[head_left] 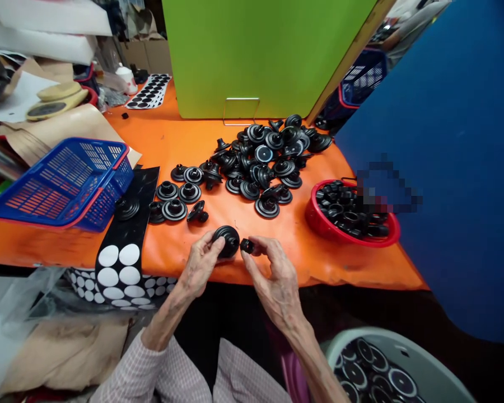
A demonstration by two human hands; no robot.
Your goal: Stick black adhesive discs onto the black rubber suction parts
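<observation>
Orange-covered table (pixel 340 266); green panel (pixel 256 50) upright behind, wooden edge (pixel 353 61) at right; blue panel (pixel 453 140) beyond.

A loose sleeve (pixel 130 372) in fine check covers part of the left arm (pixel 168 316), in the lower left-centre of the frame: thin darker lines cross a pale pinkish-grey ground, and soft creases run through the cloth. It ends partway along the forearm in a plain edge. More checked fabric (pixel 247 378) of the same pattern shows at bottom centre, in two parts with a dark gap between; which garment it belongs to cannot be told. The right forearm (pixel 308 344) is slender and bare down to the lower edge. Left hand (pixel 201 260) and right hand (pixel 277 277) are bare, lean and long-fingered, with tendons raised along their backs.
</observation>
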